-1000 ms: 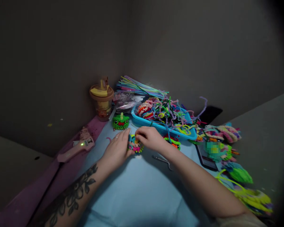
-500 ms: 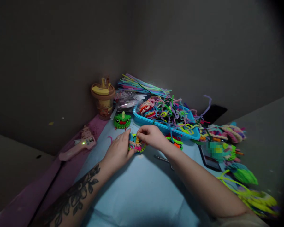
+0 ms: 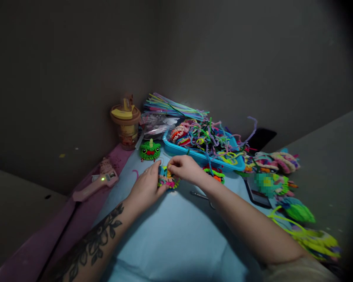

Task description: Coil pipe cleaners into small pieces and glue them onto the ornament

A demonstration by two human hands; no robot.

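Note:
My left hand [image 3: 147,185] is closed around the left side of a small multicoloured pipe-cleaner piece [image 3: 168,181], with the thumb along its lower edge. Loops of blue, yellow, peach and pink show on it. At its upper right my right hand [image 3: 182,167] makes a pinch; whatever lies between those fingertips is hidden. Just beyond stands a green pipe-cleaner figure [image 3: 150,150] with eyes, a red mouth and a pale horn. A pair of scissors [image 3: 199,194] lies under my right forearm, partly covered. Behind that wrist sits another colourful piece [image 3: 219,177].
A blue tray [image 3: 191,154] heaped with pipe cleaners is at the back, a bundle of straight ones [image 3: 176,106] behind it. A lidded cup [image 3: 126,123] and a pink glue gun [image 3: 95,185] with its cord are left. A phone [image 3: 257,196] and more coloured pieces [image 3: 297,209] lie right.
The view has shifted slightly, so most things sit a little further left. Both hands keep nearly the same hold on the piece, with only small finger movement.

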